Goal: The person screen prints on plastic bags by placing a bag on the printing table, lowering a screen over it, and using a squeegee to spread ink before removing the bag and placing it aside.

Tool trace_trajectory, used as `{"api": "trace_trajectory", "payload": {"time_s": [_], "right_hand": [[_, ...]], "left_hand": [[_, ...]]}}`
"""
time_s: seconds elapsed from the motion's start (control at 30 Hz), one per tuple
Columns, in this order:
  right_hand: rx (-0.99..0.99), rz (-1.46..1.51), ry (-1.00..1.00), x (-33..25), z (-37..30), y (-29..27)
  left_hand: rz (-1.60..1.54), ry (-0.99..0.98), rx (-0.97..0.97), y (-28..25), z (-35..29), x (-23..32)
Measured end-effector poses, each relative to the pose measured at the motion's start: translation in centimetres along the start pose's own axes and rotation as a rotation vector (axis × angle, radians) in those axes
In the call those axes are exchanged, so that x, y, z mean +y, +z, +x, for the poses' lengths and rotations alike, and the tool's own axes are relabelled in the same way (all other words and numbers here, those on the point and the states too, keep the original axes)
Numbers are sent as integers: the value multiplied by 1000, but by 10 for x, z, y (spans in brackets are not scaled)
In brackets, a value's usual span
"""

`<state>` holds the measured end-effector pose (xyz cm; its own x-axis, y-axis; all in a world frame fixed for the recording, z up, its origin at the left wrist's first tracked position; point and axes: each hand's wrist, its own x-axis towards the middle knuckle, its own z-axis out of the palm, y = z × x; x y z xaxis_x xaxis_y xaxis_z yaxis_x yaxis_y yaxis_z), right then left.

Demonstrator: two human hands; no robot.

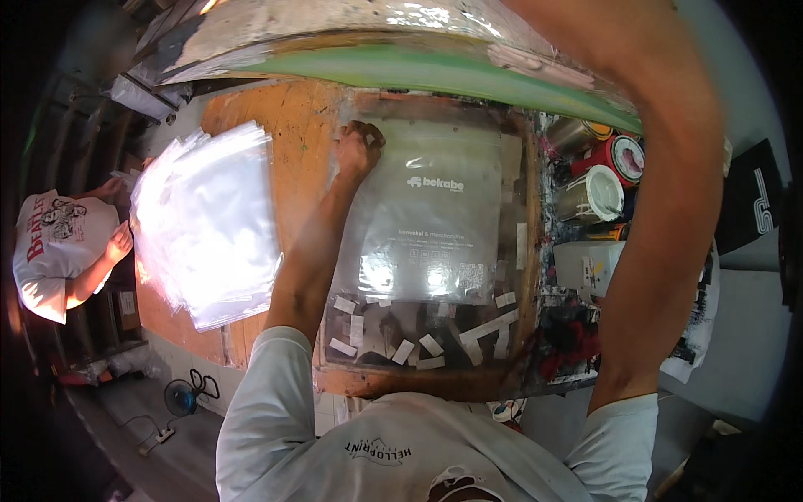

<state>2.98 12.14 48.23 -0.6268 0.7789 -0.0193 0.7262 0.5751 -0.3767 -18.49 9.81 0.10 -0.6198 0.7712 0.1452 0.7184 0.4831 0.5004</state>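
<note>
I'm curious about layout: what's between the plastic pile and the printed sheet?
The head view shows orange wood, the left forearm over it, then a strip of panel beside the sheet.

The printed bag (431,209) is smooth, glossy plastic.

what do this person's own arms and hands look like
A pale grey T-shirt with dark print on the chest; its left sleeve and right sleeve are short. The left hand is gloveless, with no watch visible. The right hand is out of view.
</note>
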Motion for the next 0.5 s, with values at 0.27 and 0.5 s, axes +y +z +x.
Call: {"api": "trace_trajectory", "payload": {"time_s": [0.27,0.5], "right_hand": [[255,20,-395,42,11,26],[314,-41,-397,67,39,49]], "left_hand": [[-1113,-154,129,-90,-50,17],[-1196,-469,759,-173,-153,-197]]}}
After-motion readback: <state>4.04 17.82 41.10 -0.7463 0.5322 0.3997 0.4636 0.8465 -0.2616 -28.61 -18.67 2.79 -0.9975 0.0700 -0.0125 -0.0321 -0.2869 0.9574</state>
